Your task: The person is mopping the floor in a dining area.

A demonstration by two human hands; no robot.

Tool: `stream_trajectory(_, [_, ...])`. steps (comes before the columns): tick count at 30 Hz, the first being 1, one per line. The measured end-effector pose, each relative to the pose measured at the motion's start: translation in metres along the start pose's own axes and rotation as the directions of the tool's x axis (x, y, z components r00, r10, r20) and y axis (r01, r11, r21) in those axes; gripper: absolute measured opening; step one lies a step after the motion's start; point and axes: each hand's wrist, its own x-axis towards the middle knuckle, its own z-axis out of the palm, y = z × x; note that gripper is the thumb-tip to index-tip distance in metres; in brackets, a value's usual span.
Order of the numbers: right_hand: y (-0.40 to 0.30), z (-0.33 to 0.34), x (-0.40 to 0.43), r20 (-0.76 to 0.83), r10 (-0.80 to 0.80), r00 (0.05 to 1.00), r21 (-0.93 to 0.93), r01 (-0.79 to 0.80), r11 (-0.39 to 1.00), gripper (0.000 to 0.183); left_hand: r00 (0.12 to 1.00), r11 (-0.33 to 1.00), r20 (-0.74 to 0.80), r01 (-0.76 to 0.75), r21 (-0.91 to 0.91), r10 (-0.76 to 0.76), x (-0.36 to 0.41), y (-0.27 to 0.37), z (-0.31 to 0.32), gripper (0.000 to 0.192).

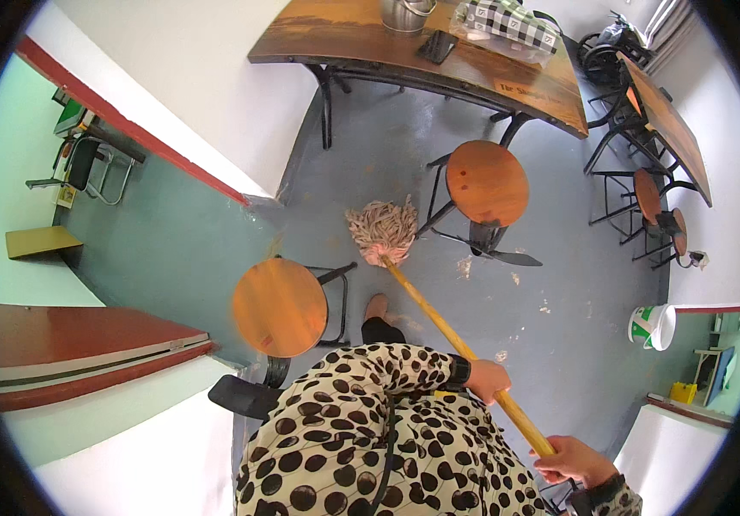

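A string mop [383, 226] with a yellow wooden handle [434, 316] lies with its head spread on the grey painted floor. My left hand [488, 380] is closed round the middle of the handle. Near the handle's upper end, at the lower right, my right hand [576, 459] grips it too. The mop head is close to a leg of a round wooden stool [487, 184]. Another round wooden stool [280, 307] stands to the left, beside my polka-dot sleeve. My shoe [376, 306] shows just below the mop head. Pale marks [465, 267] dot the floor right of the handle.
A long wooden table [357, 39] at the top holds a metal bucket [405, 16], a dark pouch [438, 47] and a checked bag [512, 26]. At right are a second table [673, 122], more stools [647, 197] and a white bucket [663, 327]. A wall corner [267, 161] juts in at left.
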Motion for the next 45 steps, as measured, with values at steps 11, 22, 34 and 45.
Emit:
stream_trajectory(11, [-0.155,0.033,0.141,0.163,-0.258,0.952,-0.400,0.303,0.865,0.023,0.843,0.894,-0.471,0.395,0.212,-0.261,-0.135,-0.123,-0.068,0.017])
stream_trajectory(22, [-0.103,0.028,0.155,-0.067,-0.630,0.774,-0.840,0.297,0.453,0.025,0.799,0.739,-0.513,0.545,0.395,-0.315,-0.106,-0.120,-0.034,0.012])
stream_trajectory(34, [0.161,-0.087,-0.055,-0.464,-0.557,0.689,-0.790,-0.037,0.612,0.028,0.997,0.986,-0.043,-0.051,0.160,0.059,0.176,0.072,0.103,0.035])
stream_trajectory(45, [0.141,-0.188,-0.089,-0.661,-0.610,0.437,-0.581,0.215,0.785,0.023,0.454,0.727,-0.778,0.686,-0.007,-0.435,-0.063,-0.024,0.074,0.038])
